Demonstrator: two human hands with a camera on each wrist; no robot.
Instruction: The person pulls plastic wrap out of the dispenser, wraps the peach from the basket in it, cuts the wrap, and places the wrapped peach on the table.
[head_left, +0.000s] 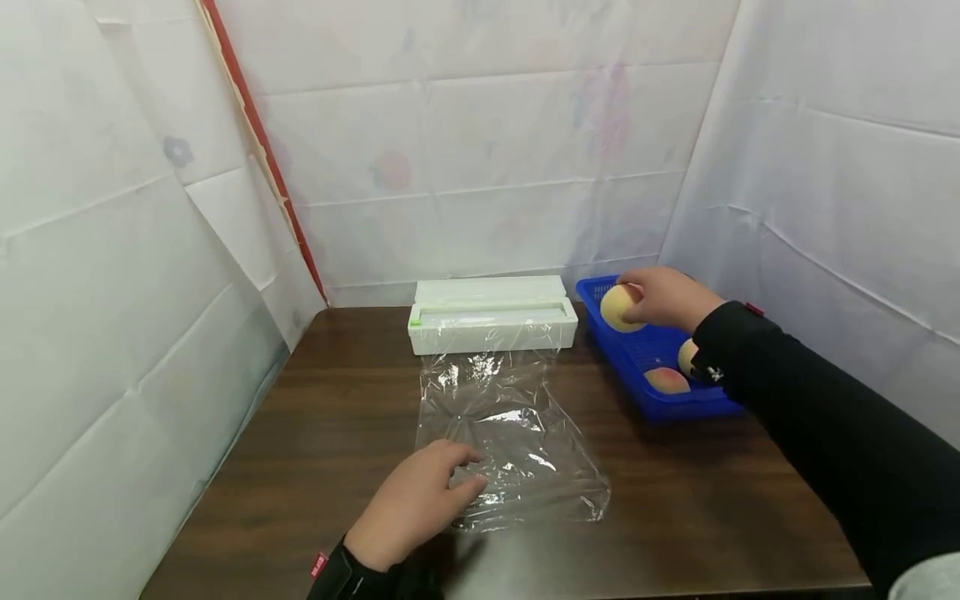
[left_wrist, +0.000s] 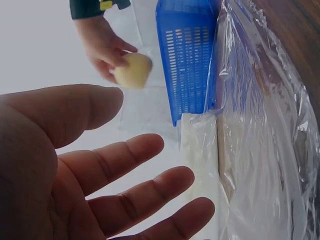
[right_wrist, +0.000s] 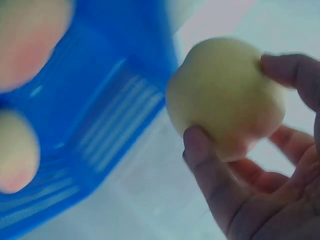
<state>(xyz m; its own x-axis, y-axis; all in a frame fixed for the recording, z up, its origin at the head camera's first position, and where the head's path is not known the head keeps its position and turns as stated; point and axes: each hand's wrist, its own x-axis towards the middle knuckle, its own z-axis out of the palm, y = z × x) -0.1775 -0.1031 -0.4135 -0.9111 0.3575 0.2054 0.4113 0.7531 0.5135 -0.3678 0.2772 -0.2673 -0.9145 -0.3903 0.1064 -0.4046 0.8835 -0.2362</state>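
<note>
My right hand (head_left: 667, 298) grips a pale yellow peach (head_left: 621, 308) above the far end of a blue basket (head_left: 630, 371). In the right wrist view the peach (right_wrist: 225, 95) shows a pink blush, with fingers and thumb around its sides. Two more peaches lie in the basket: a pink-topped peach (head_left: 667, 381) and a paler peach (head_left: 687, 357) partly hidden by my sleeve. My left hand (head_left: 420, 500), fingers spread and relaxed, is over the near left part of a sheet of clear plastic wrap (head_left: 517, 442); nothing is in its grasp.
A white cling film box (head_left: 491, 333) with its lid raised stands at the back of the dark wooden table (head_left: 337, 400), the wrap running from it toward me. White cloth walls (head_left: 487, 150) enclose the back and sides.
</note>
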